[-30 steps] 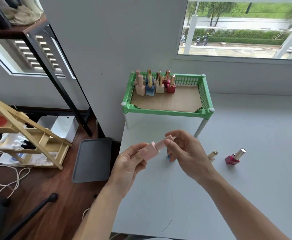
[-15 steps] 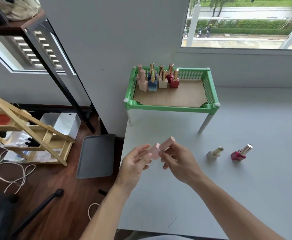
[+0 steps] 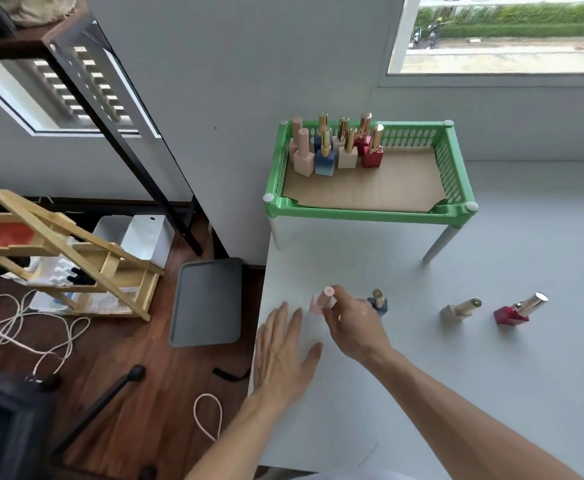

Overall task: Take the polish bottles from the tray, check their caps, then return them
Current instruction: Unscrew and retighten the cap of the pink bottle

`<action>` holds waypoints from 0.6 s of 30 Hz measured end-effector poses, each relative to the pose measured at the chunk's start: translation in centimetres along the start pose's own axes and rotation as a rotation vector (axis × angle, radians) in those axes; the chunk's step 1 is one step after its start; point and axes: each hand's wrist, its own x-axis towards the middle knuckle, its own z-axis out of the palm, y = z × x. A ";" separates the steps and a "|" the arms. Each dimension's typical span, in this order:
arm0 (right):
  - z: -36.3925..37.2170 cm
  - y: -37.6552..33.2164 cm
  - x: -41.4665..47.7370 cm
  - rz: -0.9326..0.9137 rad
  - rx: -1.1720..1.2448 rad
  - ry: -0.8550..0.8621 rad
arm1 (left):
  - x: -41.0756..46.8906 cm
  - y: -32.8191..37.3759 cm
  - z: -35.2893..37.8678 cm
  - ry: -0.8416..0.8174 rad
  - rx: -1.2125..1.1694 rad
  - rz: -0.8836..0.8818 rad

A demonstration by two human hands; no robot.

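Pink bottle [image 3: 322, 303] half hidden by right hand [image 3: 352, 327].

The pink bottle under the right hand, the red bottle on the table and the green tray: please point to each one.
pink bottle [image 3: 316, 307]: head view, on its square base.
red bottle [image 3: 509, 315]: head view, on its red body.
green tray [image 3: 366, 213]: head view, on its front rim.

A plain grey wall [image 3: 249, 81] meets a daylit window [image 3: 501, 32] showing a green hedge. Below, dark reddish wood flooring [image 3: 117, 375] holds a pale wooden rack [image 3: 65, 251] and a black metal shelf frame [image 3: 120, 140].
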 end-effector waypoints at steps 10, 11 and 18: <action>1.2 0.4 1.5 -0.017 -0.039 -0.060 | -0.2 -0.7 0.8 0.033 0.101 0.045; 1.1 0.3 1.5 -0.019 -0.038 -0.061 | -0.2 -0.7 0.8 0.033 0.101 0.042; 0.3 0.3 0.0 -0.032 -0.016 -0.049 | -0.4 -0.2 0.9 0.035 0.093 0.019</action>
